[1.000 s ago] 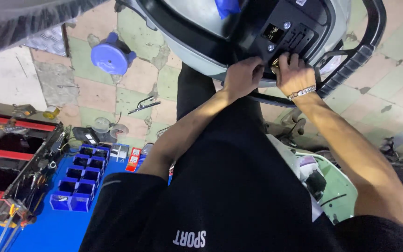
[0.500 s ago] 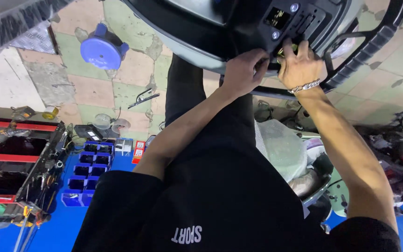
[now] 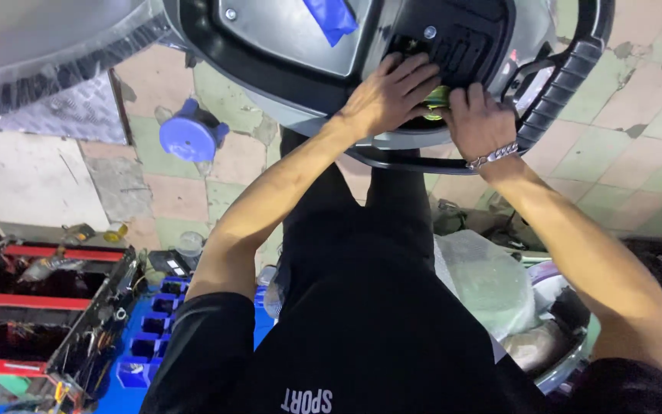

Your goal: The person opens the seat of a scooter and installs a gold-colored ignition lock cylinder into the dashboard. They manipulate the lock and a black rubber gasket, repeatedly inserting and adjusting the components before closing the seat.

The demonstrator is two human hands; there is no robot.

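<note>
up close, a small yellow-green part (image 3: 438,98) sits between the left hand (image 3: 388,96) and the right hand (image 3: 478,123), against the black plastic panel (image 3: 465,46) of a grey scooter body (image 3: 285,46). both hands curl around it; their fingers hide most of it, so grip cannot be told.

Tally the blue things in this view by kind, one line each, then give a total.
Blue tape strip on the grey scooter panel: 1
Blue round stool on the tiled floor: 1
Blue compartment tray beside the red tool cart: 1
Total: 3

The left hand and right hand hold nothing blue; they work at a yellow-green part.
</note>
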